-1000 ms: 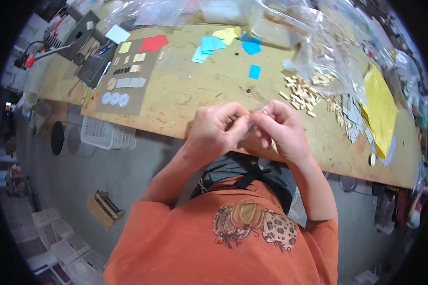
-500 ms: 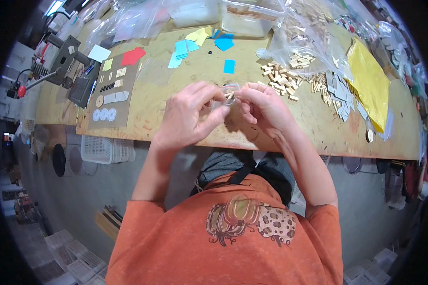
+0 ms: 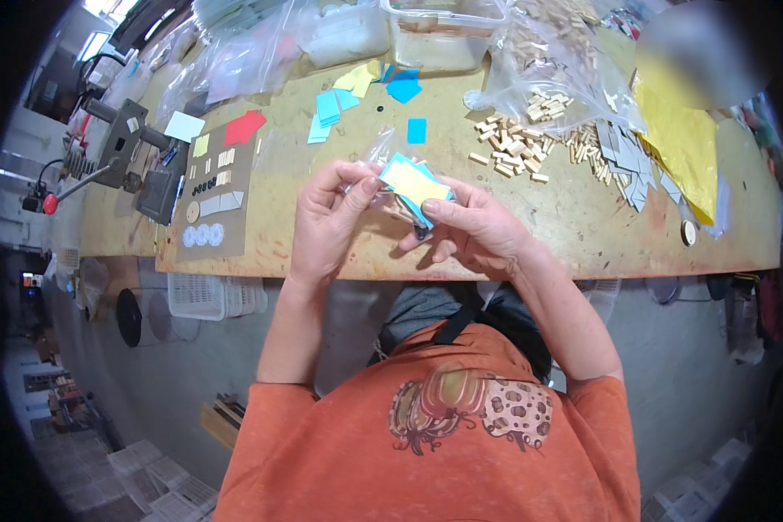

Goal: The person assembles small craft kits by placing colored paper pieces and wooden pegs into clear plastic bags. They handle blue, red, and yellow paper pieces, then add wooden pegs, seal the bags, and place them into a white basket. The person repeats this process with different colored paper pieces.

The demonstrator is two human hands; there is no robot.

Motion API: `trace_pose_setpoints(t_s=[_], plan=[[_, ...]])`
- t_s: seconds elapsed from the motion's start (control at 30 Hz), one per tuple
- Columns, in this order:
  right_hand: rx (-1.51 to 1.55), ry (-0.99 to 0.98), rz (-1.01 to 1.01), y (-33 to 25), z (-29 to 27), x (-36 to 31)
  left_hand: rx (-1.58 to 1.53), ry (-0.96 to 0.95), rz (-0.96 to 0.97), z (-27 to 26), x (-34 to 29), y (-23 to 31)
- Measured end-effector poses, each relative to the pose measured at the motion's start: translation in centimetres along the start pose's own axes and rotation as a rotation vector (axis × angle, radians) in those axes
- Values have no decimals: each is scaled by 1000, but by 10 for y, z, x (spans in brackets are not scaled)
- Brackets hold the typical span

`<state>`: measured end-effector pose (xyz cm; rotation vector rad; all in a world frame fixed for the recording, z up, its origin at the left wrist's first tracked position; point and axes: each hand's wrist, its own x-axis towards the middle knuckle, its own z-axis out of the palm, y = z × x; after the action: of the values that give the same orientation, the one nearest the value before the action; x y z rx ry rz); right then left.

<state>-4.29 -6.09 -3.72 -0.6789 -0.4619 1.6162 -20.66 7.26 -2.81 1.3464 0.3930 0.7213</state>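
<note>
A small clear plastic bag (image 3: 380,145) is held between my two hands above the near middle of the table. Yellow and light blue cards (image 3: 416,184) show on its upper side, and some small wooden and dark bits peek out beneath them. My left hand (image 3: 329,217) pinches the bag's left edge between thumb and fingers. With its thumb pressed on the cards, my right hand (image 3: 483,219) grips the other side, fingers curled underneath. Whether the cards lie fully inside the bag cannot be made out.
Wooden blocks (image 3: 515,150) are piled at right, beside grey card pieces (image 3: 625,165) and a yellow bag (image 3: 683,148). Farther left lies a brown board (image 3: 226,237) with sorted parts, near a black hand press (image 3: 130,143). Blue cards (image 3: 328,106) and clear tubs (image 3: 444,39) sit beyond my hands.
The bag has been turned, so its yellow and light blue cards now face up. My right fingers have moved beneath it, and the view has shifted slightly.
</note>
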Motion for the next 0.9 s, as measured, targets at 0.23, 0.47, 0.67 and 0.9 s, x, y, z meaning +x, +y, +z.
trace_pose_setpoints(t_s=[0.23,0.47,0.67,0.9], plan=[[-280,182,-90,9,-7,-2,-91,-107,-331,-17,10,14],[-326,226,-97,12,-14,-2,106,-222,-474,-14,17,30],[-393,268,-114,12,-11,-2,159,-220,-444,-15,24,18],[-561,335,-264,28,-18,6,288,-227,-272,3,23,15]])
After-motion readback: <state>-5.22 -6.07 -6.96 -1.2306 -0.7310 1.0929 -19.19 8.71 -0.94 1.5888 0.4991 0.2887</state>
